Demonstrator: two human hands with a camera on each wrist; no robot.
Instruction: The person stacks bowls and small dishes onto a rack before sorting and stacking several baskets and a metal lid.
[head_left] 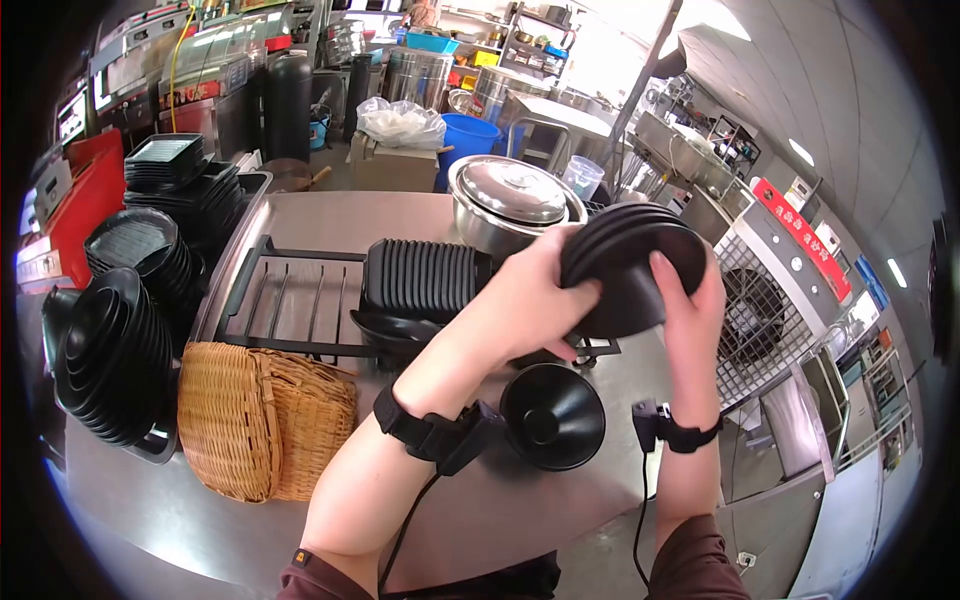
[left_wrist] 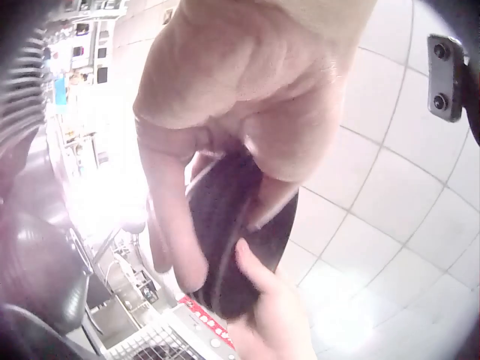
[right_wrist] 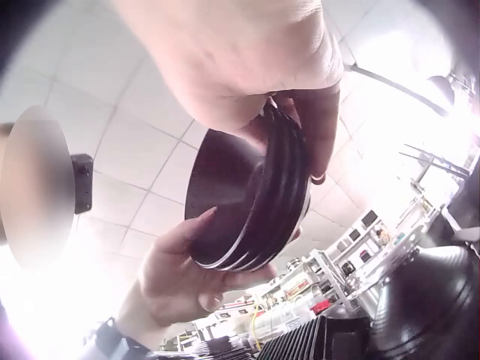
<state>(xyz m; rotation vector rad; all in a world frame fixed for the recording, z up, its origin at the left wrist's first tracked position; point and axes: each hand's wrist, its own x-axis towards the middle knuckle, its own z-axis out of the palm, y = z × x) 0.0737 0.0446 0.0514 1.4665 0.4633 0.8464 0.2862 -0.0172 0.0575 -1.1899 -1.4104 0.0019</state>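
A small nested stack of black bowls [head_left: 635, 265] is held up above the table, tilted on its side with the openings toward me. My left hand [head_left: 530, 300] grips its left rim, thumb on the inside. On the opposite rim my right hand [head_left: 697, 310] pinches the stack, its thumb also inside the front bowl. Several stacked rims show in the right wrist view, where the bowls [right_wrist: 289, 172] sit between both hands. Below them, a single black bowl [head_left: 553, 415] stands upright on the steel table [head_left: 480, 530].
A black rack [head_left: 290, 300] carries a row of dark dishes [head_left: 425, 275]. Wicker baskets [head_left: 230, 420] lie at its front left. Tall stacks of black bowls [head_left: 115, 360] line the left edge. Behind the rack stands a lidded steel pot [head_left: 512, 190]; a fan grille [head_left: 750, 315] is at right.
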